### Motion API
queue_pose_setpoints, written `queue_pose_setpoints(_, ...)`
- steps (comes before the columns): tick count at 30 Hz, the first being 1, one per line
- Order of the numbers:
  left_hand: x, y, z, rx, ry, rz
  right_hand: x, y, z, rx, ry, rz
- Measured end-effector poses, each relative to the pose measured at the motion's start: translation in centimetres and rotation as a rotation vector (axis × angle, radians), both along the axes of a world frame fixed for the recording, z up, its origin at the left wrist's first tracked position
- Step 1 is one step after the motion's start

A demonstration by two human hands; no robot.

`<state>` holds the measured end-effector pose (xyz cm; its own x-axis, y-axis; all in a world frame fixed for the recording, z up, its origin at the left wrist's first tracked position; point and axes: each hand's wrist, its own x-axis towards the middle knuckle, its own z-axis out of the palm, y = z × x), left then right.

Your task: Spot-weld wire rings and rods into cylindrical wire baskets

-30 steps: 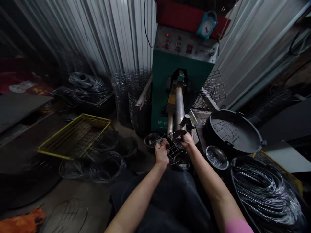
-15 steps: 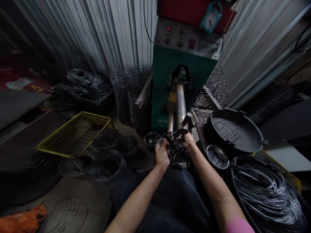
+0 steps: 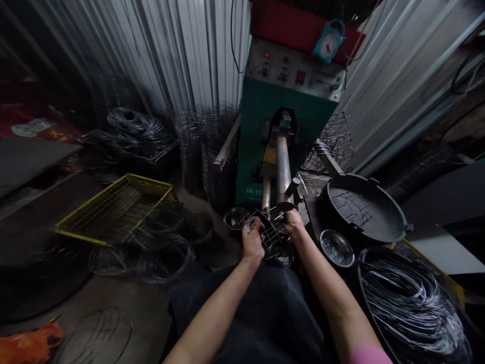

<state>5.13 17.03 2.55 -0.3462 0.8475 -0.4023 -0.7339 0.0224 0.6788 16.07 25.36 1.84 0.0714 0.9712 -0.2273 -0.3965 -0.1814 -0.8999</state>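
My left hand is closed on the left side of a round wire rack, which lies tilted below the machine's metal arms. At the rack's right side, my right hand is closed beside the lower end of the thick metal arm; its fingertips are partly hidden, and what they pinch is too small to make out. A green machine with a lit red lamp stands straight in front. Small metal bowls sit under and beside the rack, one to the left of my left hand.
A yellow crate and wire rings lie to the left. On the right are a round black pan, a bowl of small metal pieces and a tub of shiny wire rings. Stacked wire rings stand beside the machine.
The view has shifted slightly, so the machine appears a little lower. Both hands stay in nearly the same place at the rack.
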Motion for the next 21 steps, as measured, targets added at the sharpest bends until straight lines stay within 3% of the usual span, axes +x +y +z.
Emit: queue_pose_setpoints(21, 0.02, 0.33, 0.7, -0.053, 0.015, -0.012, -0.5, 0.14, -0.02, 0.021, 0.012, -0.01)
